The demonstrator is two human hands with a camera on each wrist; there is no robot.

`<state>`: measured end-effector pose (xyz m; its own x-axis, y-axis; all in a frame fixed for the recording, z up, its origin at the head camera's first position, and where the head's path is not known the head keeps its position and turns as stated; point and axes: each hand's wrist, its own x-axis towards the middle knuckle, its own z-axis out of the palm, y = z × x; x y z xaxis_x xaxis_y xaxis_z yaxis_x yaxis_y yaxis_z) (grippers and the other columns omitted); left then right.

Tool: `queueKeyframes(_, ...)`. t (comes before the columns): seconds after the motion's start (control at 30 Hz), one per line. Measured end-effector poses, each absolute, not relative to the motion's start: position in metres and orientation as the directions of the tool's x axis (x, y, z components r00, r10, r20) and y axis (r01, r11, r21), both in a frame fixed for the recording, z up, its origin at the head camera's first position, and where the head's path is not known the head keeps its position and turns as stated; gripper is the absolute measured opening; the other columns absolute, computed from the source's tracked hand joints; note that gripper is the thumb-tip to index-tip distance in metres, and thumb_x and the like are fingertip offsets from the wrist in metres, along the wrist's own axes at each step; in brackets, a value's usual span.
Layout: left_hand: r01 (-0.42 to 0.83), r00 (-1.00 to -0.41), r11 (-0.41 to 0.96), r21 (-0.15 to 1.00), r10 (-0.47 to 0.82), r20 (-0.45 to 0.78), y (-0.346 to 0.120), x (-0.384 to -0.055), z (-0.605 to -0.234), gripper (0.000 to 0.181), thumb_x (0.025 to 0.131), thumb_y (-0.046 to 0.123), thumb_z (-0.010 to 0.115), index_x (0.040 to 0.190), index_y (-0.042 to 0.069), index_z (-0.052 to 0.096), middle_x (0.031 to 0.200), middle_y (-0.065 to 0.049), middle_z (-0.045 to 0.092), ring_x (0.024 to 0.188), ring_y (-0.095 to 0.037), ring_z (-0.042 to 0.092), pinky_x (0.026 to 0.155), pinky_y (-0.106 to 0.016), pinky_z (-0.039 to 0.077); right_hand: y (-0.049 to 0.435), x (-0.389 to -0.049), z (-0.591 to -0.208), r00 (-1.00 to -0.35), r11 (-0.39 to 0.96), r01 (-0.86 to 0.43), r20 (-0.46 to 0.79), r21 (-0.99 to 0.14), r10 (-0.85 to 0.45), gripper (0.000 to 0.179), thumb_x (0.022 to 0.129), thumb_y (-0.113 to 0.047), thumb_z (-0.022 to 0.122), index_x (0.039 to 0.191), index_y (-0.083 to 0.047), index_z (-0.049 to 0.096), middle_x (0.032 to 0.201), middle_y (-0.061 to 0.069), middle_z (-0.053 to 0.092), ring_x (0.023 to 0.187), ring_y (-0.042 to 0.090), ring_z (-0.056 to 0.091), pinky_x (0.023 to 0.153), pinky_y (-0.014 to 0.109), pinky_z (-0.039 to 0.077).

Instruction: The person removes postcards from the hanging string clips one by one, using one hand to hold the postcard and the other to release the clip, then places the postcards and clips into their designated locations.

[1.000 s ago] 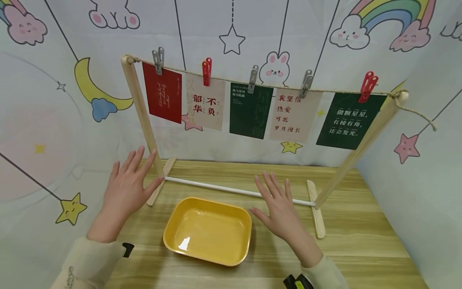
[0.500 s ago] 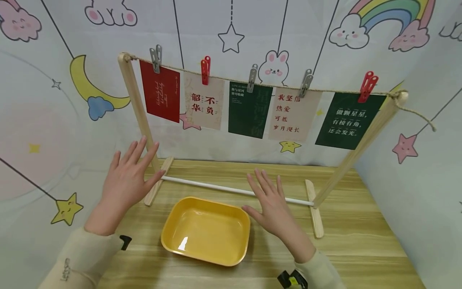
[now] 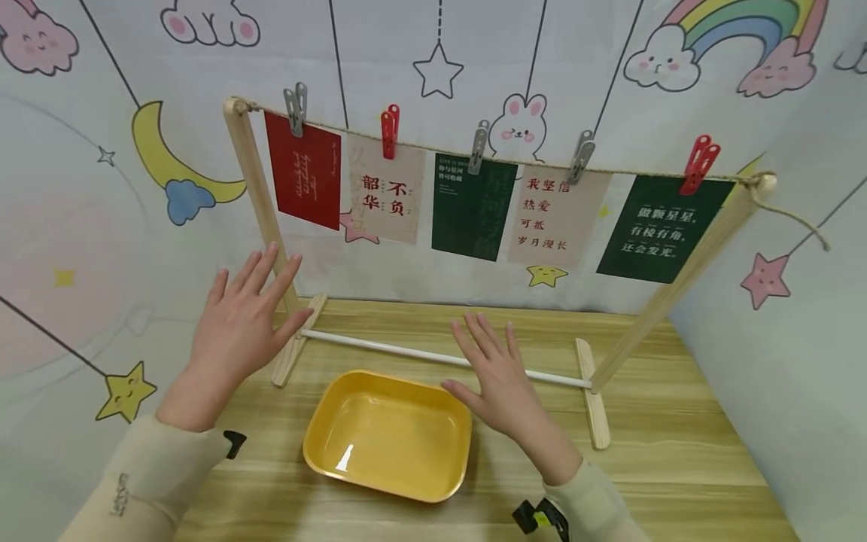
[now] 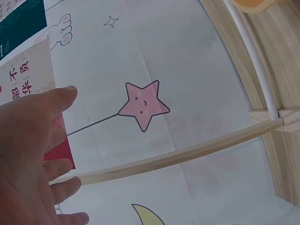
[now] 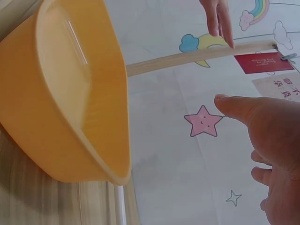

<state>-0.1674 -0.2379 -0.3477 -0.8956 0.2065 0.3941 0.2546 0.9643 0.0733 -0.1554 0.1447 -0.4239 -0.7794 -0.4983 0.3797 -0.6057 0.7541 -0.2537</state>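
Note:
My left hand, fingers spread and straight, hovers in front of the left post of a wooden stand. My right hand is held over the table just right of a yellow tray, its fingers straight and spread too. Neither hand holds anything. Behind them a twine runs between the posts. Several cards hang from it by clips: a red card, beige ones and green ones such as the middle green card. Some clips are grey, like the grey clip; others are red, like the red clip.
A white rod joins the stand's wooden feet, and the right post leans outward. The stand is on a wood-grain table. A white backdrop with cartoon drawings rises behind and at both sides.
My right hand has drifted left and slightly up, closer to the tray. The left hand has risen a little. The cards, clips and tray stay where they were.

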Motion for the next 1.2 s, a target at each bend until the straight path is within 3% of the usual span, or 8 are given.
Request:
queueKeyframes(0.63, 0.254, -0.882, 0.967, 0.036, 0.216, 0.419, -0.240, -0.170, -0.322, 0.080, 0.099, 0.040, 0.074, 0.166, 0.014, 0.039, 0.175, -0.019, 0.026, 0.157, -0.045, 0.029, 0.124, -0.073, 0.020, 0.126, -0.165, -0.421, -0.761, 0.726, -0.635, 0.375, -0.263, -0.529, 0.091, 0.098, -0.043, 0.079, 0.170, -0.015, 0.030, 0.176, 0.009, 0.024, 0.163, 0.032, 0.022, 0.129, 0.067, 0.009)
queueKeyframes(1.2, 0.270, -0.851, 0.962, 0.042, 0.218, 0.479, -0.242, -0.174, -0.289, 0.080, 0.100, 0.038, 0.073, 0.167, 0.014, 0.037, 0.174, -0.018, 0.027, 0.157, -0.045, 0.032, 0.126, -0.069, 0.021, 0.099, -0.182, -0.404, -0.720, 0.685, -0.683, 0.395, -0.256, -0.570, 0.090, 0.098, -0.042, 0.079, 0.169, -0.014, 0.032, 0.175, 0.012, 0.028, 0.160, 0.037, 0.030, 0.130, 0.064, 0.011)
